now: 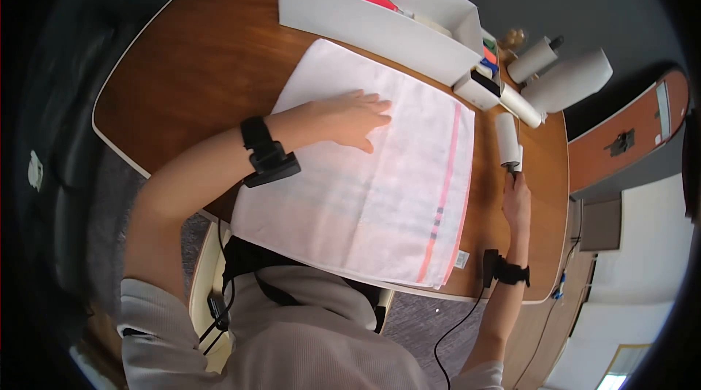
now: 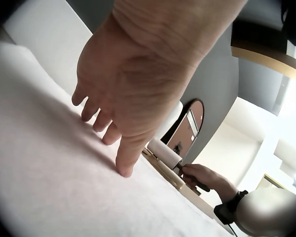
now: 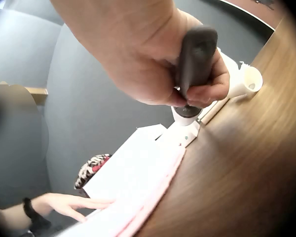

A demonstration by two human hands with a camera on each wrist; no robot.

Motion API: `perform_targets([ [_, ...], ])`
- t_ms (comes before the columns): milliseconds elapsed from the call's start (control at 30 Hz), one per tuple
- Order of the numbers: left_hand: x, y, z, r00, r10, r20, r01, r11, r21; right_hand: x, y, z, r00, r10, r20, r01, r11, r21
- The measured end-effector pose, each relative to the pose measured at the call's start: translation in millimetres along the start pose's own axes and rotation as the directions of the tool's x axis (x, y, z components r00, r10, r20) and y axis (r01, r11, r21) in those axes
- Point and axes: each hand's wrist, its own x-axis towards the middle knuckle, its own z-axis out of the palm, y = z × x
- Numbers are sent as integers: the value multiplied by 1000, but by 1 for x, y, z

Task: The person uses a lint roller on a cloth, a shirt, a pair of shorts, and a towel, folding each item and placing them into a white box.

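Note:
A white cloth [image 1: 350, 171] with pink and orange stripes near its right edge lies flat on the brown table. My left hand [image 1: 349, 120] is over its upper middle, fingers spread and palm down; in the left wrist view the hand [image 2: 133, 94] has its thumb tip at the cloth [image 2: 64, 182]. To the right of the cloth, my right hand [image 1: 517, 204] grips the dark handle [image 3: 197, 54] of a white lint roller [image 1: 506, 139]. In the right wrist view the fingers of the hand [image 3: 153, 64] curl round that handle.
A long white box [image 1: 380, 21] with a red item stands behind the cloth. Right of it are a small white box [image 1: 476, 90], a white roll [image 1: 521, 105], another roller [image 1: 531, 60] and a large paper roll [image 1: 569, 82]. A black cable [image 1: 445, 339] hangs near the right forearm.

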Motion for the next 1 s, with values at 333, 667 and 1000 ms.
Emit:
perform_targets([
  [333,-82,-61,-10,933,-351,-84,351,936,-17,39,-20,21,991,37,-126,-98,849,-519],
  [667,-64,-92,-25,879,-422,-222,351,888,-295,6,-104,10,969,-216,-121,65,692,-719],
  [1000,-41,-141,-3,859,-252,-445,-54,820,-569,-124,-334,87,-165,-910,380,917,0,398],
])
